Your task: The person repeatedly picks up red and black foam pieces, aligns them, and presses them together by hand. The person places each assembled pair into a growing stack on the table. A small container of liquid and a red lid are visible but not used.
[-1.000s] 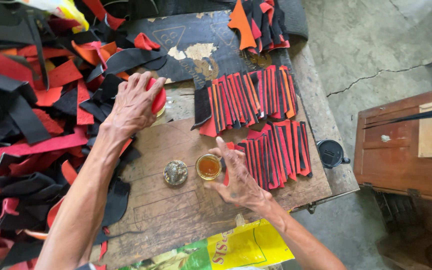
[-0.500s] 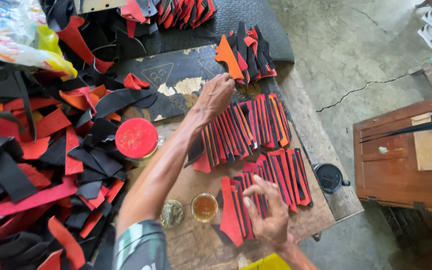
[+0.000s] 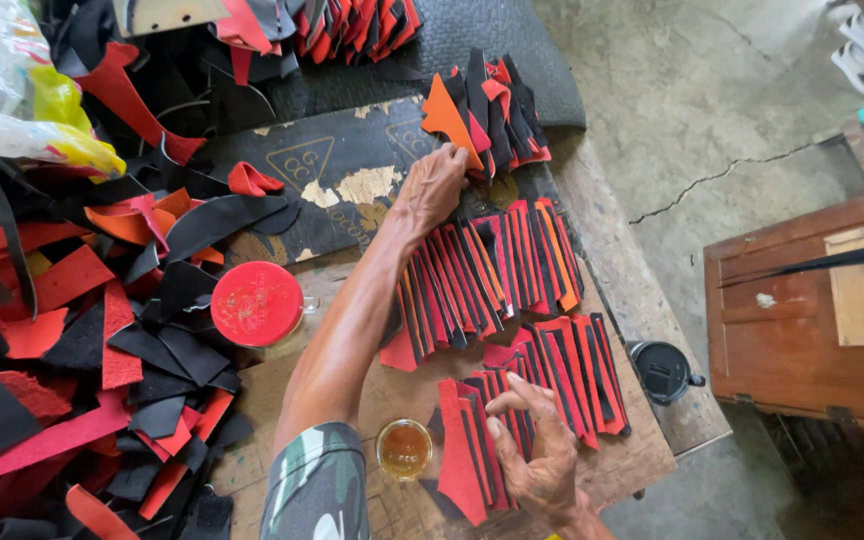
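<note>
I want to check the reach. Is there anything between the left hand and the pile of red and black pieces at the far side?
Nothing visible. The left hand already touches the near edge of the far pile of red and black pieces.

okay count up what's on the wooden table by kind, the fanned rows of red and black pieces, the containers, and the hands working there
Fanned rows of red and black pieces: 4, namely far stack, upper row, right row, near row
Containers: 3, namely red-lidded jar, small amber jar, black cup
Hands: 2, namely left hand, right hand
Total: 9
</note>
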